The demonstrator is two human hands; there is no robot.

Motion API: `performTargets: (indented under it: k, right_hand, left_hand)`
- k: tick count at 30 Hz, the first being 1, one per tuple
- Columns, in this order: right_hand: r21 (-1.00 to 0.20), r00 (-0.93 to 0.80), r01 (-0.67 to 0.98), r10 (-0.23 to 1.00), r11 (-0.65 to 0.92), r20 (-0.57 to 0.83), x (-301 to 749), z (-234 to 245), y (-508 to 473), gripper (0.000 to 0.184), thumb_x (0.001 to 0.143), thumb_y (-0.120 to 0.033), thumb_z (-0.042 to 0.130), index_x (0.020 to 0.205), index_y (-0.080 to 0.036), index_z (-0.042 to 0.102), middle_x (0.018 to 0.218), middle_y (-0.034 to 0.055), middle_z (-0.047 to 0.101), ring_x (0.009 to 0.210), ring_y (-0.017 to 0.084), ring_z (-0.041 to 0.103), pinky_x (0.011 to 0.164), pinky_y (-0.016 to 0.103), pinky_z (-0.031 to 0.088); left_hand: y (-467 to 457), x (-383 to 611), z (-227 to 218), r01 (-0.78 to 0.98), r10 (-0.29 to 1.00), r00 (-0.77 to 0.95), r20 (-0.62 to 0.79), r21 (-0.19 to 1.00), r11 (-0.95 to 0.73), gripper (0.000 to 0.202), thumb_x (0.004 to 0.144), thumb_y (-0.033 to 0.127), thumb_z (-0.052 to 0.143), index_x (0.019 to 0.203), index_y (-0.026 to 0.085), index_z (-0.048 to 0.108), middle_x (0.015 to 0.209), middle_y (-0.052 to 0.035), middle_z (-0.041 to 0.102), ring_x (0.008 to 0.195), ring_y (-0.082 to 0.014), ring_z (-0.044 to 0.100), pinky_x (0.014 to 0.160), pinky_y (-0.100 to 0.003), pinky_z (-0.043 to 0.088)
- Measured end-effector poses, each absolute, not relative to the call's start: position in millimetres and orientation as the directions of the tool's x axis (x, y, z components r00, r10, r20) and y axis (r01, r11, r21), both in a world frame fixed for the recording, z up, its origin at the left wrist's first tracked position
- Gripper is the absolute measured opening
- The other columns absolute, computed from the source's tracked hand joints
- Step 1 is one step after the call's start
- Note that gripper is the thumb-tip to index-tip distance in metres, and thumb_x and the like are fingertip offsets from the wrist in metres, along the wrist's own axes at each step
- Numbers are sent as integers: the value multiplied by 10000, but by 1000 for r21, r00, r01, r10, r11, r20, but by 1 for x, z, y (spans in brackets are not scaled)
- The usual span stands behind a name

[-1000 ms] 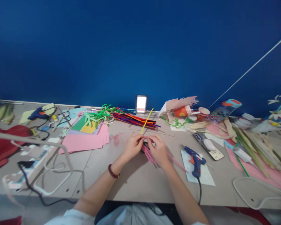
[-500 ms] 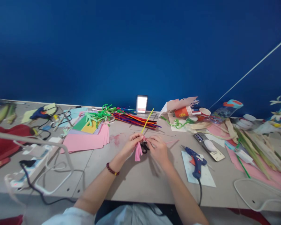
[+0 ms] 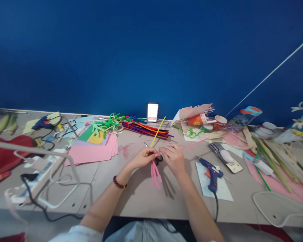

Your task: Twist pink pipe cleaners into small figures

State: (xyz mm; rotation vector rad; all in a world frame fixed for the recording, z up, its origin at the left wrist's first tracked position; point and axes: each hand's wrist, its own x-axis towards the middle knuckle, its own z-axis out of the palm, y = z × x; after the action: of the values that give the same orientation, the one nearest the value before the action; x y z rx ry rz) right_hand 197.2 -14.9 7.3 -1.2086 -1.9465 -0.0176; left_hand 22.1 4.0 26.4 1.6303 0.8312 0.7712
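My left hand (image 3: 143, 157) is closed in a pinch on a bunch of pink pipe cleaners (image 3: 156, 176), whose bent strands hang toward the table's front edge. My right hand (image 3: 175, 158) pinches the bunch's upper end from the other side. One long pink strand (image 3: 195, 143) runs out to the right behind the right fingers. Beneath the hands lie scissors (image 3: 158, 159), their black handles partly covered. A yellow pipe cleaner (image 3: 158, 131) slants up behind my left hand; whether the fingers touch it I cannot tell.
Multicoloured pipe cleaners (image 3: 146, 130) lie at the back. Pink paper sheets (image 3: 91, 154) are on the left, near a white power strip (image 3: 37, 178). A blue glue gun (image 3: 212, 173) rests on a pale card at right, with a phone (image 3: 226, 158) beyond. An orange paper cup (image 3: 197, 120) lies on its side.
The pink bunch has shifted slightly right and its strands now hang lower and spread apart. My right hand moved a little right, and the long pink strand reaches farther right. The scissors' tip has come into view.
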Motion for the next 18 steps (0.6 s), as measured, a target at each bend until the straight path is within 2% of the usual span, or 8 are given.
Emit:
performTargets:
  k: [4,9,14,18]
  right_hand:
    - [-393,-169,756,736,524,656,198,8,-15,167,874,-274,560,908,-263,724,823,25,719,751,194,496,702,340,353]
    - [-384,-174,762,736,521,654,197,8,-16,165,874,-258,561,908,-250,722,814,28,715,742,191,495,701,340,351]
    - [-374,-184,762,731,529,657,196,7,-16,173,880,-255,550,919,-255,718,829,36,711,761,194,510,707,349,358]
    - [-340,-215,771,722,539,658,196,7,-16,179,885,-245,536,904,-251,713,816,34,707,770,196,518,703,350,358]
  left_hand:
    - [4,21,24,46,825,564,47,995,-88,310,804,420,569,789,126,665,707,-40,646,661,-138,575,646,-254,455]
    - [5,19,22,-26,837,547,-2,999,20,347,809,446,551,779,116,656,726,-61,646,697,-160,592,680,-279,467]
    - [4,21,22,80,829,557,40,992,-101,359,816,468,534,744,133,641,652,-40,618,629,-140,568,635,-254,449]
    - [3,25,21,220,833,538,133,931,-290,331,862,385,477,682,152,629,642,-38,622,634,-144,562,641,-255,430]
